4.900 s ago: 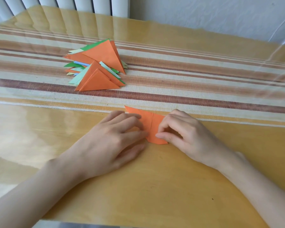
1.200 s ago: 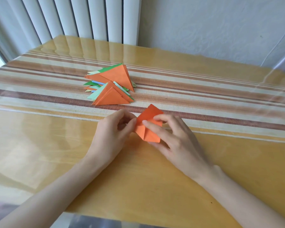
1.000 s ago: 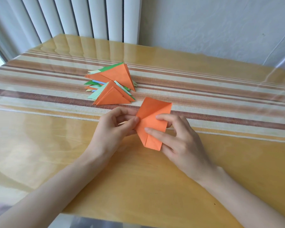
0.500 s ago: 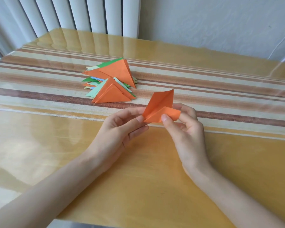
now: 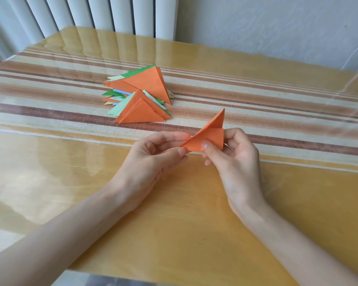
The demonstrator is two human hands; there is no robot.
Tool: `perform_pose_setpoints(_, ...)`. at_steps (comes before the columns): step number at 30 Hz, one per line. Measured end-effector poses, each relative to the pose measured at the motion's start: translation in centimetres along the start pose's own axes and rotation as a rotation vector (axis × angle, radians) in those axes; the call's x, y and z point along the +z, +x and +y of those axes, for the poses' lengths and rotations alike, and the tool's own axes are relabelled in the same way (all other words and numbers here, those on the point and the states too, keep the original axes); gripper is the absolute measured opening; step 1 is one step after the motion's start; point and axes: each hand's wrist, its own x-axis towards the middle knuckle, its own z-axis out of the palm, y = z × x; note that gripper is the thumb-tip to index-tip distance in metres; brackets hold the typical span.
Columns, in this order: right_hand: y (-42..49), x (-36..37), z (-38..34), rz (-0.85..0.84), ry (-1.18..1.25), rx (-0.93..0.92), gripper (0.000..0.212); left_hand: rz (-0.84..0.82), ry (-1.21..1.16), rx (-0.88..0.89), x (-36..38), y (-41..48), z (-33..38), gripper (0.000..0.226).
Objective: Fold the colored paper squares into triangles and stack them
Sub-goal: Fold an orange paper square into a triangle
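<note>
both hands hold one orange paper (image 5: 210, 138) in the air over the table (image 5: 174, 223), just above the near border of the striped runner (image 5: 277, 104). our left hand (image 5: 153, 159) pinches its near-left corner between thumb and forefinger. our right hand (image 5: 234, 162) pinches the right flap, thumb in front and fingers curled behind. the paper is only half folded, and its long edge runs from near-left up to a tip at far-right. the stack of folded triangles (image 5: 141, 96) lies on the runner, far and left of the paper, so the left hand is the nearer one to it. we judge that the fold is not yet pressed flat. between the hands and the stack the runner gives room to move, and the table edges are well apart from our work.
</note>
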Motion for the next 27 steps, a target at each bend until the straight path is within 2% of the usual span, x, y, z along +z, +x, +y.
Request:
perform_pose_setpoints(4,0.2,0.1,-0.2,-0.010,0.129,0.029,0.032,0.008,-0.001,-0.015,-0.1,0.1,-0.1,0.029)
perform_pose_setpoints(10,0.4,-0.3,-0.3,-0.046,0.214,0.140,0.045,-0.039,0.063,-0.023,-0.3,0.0,0.2,0.032)
perform_pose_setpoints(13,0.6,-0.6,-0.6,-0.072,0.250,0.160,0.042,-0.056,0.014,-0.077,0.1,0.0,0.8,0.016)
perform_pose_setpoints(18,0.3,-0.4,-0.6,-0.124,0.208,0.139,0.039,0.023,0.113,-0.097,0.4,-0.2,0.9,0.035)
perform_pose_setpoints(21,0.1,-0.2,-0.6,-0.142,0.170,0.133,0.036,0.009,0.178,-0.095,0.3,-0.3,0.7,0.031)
perform_pose_setpoints(23,0.0,-0.2,-0.5,-0.148,0.177,0.151,0.028,0.023,0.201,-0.075,0.2,-0.2,0.5,0.027)
perform_pose_setpoints(25,-0.1,-0.3,-0.6,-0.188,0.237,0.170,0.006,0.042,0.221,-0.045,0.3,-0.1,0.3,0.025)
perform_pose_setpoints(27,0.0,-0.4,-0.7,-0.237,0.288,0.207,0.037,0.062,0.240,-0.020,0.3,0.1,0.1,0.024)
